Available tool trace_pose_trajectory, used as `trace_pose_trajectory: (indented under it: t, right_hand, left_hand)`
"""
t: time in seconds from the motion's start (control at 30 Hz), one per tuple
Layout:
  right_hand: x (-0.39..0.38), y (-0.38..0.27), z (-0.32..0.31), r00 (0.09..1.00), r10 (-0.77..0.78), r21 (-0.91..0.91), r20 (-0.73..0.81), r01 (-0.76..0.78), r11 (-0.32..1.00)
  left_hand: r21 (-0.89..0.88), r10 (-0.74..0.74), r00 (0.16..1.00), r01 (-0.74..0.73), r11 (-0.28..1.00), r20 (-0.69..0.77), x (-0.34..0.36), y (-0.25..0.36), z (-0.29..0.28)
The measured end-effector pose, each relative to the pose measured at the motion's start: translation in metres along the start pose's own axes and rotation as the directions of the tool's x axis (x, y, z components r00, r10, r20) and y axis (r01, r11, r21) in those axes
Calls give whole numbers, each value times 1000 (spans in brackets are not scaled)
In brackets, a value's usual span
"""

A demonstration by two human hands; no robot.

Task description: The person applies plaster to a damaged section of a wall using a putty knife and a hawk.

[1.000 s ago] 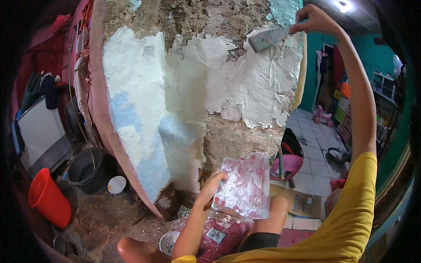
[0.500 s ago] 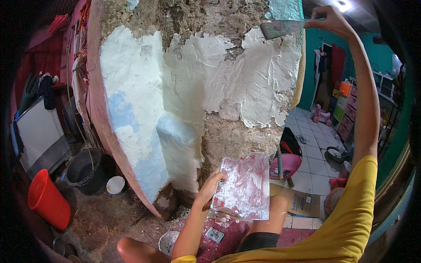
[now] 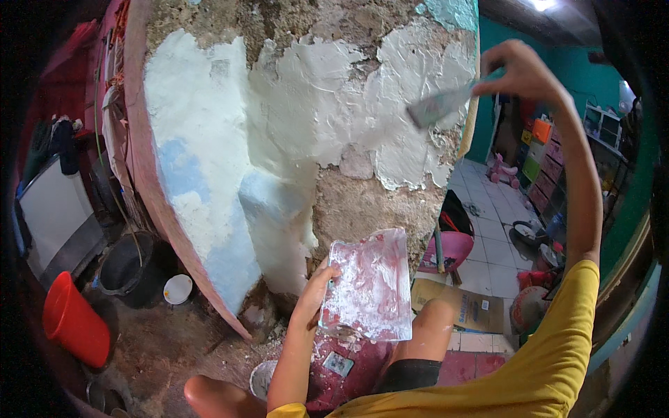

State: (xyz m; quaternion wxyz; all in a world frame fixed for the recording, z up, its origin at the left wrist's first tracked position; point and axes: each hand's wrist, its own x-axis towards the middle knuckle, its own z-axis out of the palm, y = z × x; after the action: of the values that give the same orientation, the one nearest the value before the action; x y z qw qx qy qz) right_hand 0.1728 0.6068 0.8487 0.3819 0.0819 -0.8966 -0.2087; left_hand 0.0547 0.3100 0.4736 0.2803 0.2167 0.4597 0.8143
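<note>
My right hand (image 3: pixel 519 73) is closed round the handle of a putty knife (image 3: pixel 437 109), raised at the wall's right edge. The blade lies against or just off the white plaster (image 3: pixel 348 97); I cannot tell which. My left hand (image 3: pixel 315 289) grips the left edge of a clear, bent plastic sheet (image 3: pixel 369 285) smeared with white paste. The sheet is held low in front of the wall (image 3: pixel 369 205). Rough brown wall shows above and below the plaster, and its left face is smooth white with light blue patches.
On the floor at left stand a red bucket (image 3: pixel 75 320), a black tub (image 3: pixel 132 268) and a small white lid-like thing (image 3: pixel 178 289). A whitish container (image 3: pixel 263 378) sits by my left forearm. Flattened cardboard (image 3: pixel 477 311) and a pink chair-like thing (image 3: pixel 453 252) are at right.
My right hand has brought the putty knife down from the upper right of the plaster. The plastic sheet, in my left hand, sits slightly further left and higher. The view has shifted a little.
</note>
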Motion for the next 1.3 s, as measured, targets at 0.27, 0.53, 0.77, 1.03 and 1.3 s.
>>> trace_pose_trajectory:
  t: [0.27,0.53,0.77,1.03,1.3]
  right_hand:
    - [-8,-43,26,970,-192,-84,146,206,975]
    - [14,-3,-9,994,-107,-277,18,108,955]
    - [22,14,-63,967,230,-201,108,-205,958]
    - [17,-79,38,936,-216,-67,276,243,968]
    - [24,-55,36,971,-180,-204,156,210,956]
  left_hand:
    - [49,-77,995,74,996,60,15,-13,13]
    - [93,-81,994,74,993,77,13,-7,9]
    - [123,-129,991,124,985,36,21,-19,1]
    - [19,-160,986,160,987,53,12,-5,14]
    - [33,-128,992,128,991,0,2,6,24]
